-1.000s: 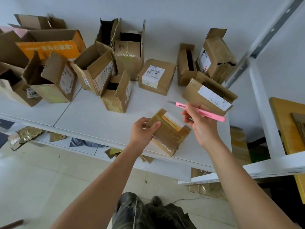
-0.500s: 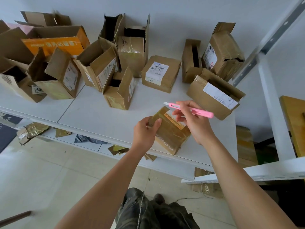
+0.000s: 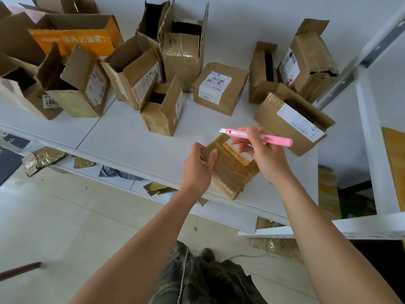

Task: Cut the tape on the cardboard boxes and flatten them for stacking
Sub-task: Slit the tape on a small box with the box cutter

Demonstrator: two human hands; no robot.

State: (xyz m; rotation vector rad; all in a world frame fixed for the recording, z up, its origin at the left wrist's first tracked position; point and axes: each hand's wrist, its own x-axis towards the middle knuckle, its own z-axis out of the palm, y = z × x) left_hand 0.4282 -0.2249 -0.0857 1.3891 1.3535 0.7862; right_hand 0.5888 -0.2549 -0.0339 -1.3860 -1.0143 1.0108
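Cardboard boxes (image 3: 135, 69) crowd the white shelf (image 3: 122, 137), many with flaps open, none flattened. Nearest the shelf's front edge, a small taped box (image 3: 230, 172) looks sealed; the left hand (image 3: 197, 170) grips its side, while the right hand (image 3: 263, 154) pinches a pink utility knife (image 3: 258, 136) just above it. Most work probably remains.
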